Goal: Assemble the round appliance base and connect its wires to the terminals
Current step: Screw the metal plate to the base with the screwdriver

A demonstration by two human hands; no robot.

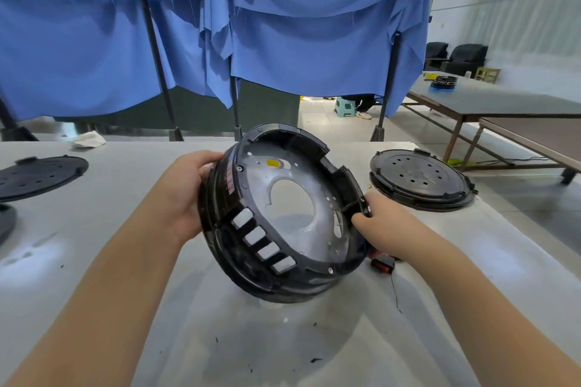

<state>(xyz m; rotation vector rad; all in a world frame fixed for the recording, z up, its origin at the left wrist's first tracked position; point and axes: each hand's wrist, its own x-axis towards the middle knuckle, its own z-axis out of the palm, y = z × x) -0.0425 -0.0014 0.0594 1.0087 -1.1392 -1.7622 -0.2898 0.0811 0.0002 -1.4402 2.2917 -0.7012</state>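
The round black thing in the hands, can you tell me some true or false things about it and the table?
1. Both hands hold the round base. True: the left hand grips its left rim and the right hand its right rim.
2. The base lies flat on the table. False: it is tilted up, open side toward the camera.
3. A black round cover lies to the right of the base. True.
4. The cloth hanging behind is red. False: it is blue.
5. The base has a yellow sticker inside. True.

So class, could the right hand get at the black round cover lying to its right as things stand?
Probably not yet: the right hand grips the tilted base with the left hand. The path to the cover itself looks free.
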